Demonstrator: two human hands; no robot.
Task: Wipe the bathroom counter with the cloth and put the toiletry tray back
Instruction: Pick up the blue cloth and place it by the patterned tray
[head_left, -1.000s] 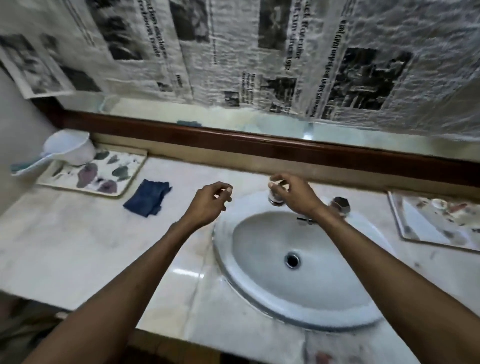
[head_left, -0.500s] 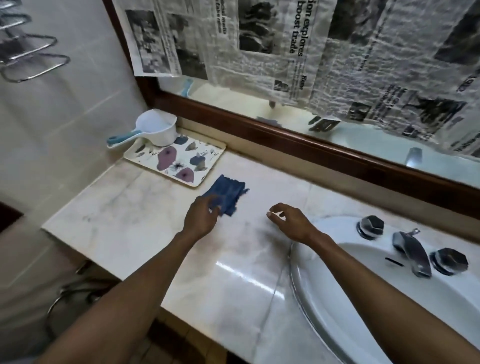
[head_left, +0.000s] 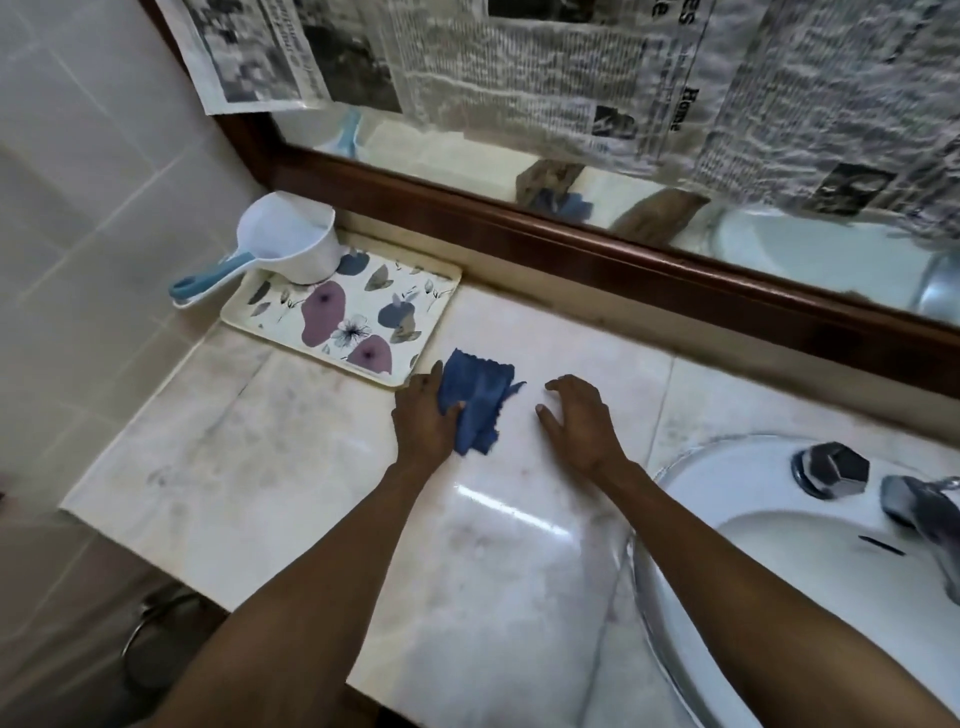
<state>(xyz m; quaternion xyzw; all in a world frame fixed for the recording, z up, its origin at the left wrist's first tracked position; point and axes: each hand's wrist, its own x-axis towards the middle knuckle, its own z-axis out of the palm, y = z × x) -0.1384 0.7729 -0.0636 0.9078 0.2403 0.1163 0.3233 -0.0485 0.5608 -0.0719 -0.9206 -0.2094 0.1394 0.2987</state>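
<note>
**Left hand on the cloth, right hand hovering beside it**

Pale marble tabletop (head_left: 270, 467) fills the view, running back to a dark wood mirror frame (head_left: 571, 249) with sheets of newspaper (head_left: 545, 78) hanging over the glass. Both bare arms reach forward over the stone.

Left hand (head_left: 423, 421) is down on the near-left edge of the blue cloth (head_left: 478, 395), palm turned downward, thumb tucked against the fabric and fingers closing over its side; it looks like a loose grip on the cloth, though how much fabric is gathered under the palm cannot be told. That cloth lies crumpled on the tabletop, spreading away from the hand toward the mirror and to the right.

Right hand (head_left: 584, 421) sits just right of the cloth, apart from it, fingers spread and gently curled, palm facing down, holding nothing. Whether its fingertips touch the stone cannot be told.

Beyond the left hand, up and to the left, the floral toiletry tray (head_left: 415, 291) rests in the back corner against the wall, its near corner just beside the cloth. A white scoop with a blue handle (head_left: 291, 244) stands on the tray's far end. Right of the right forearm lies the white sink (head_left: 779, 571), with a dark faceted tap knob (head_left: 836, 467) and a chrome spout (head_left: 919, 509) on its rim.
</note>
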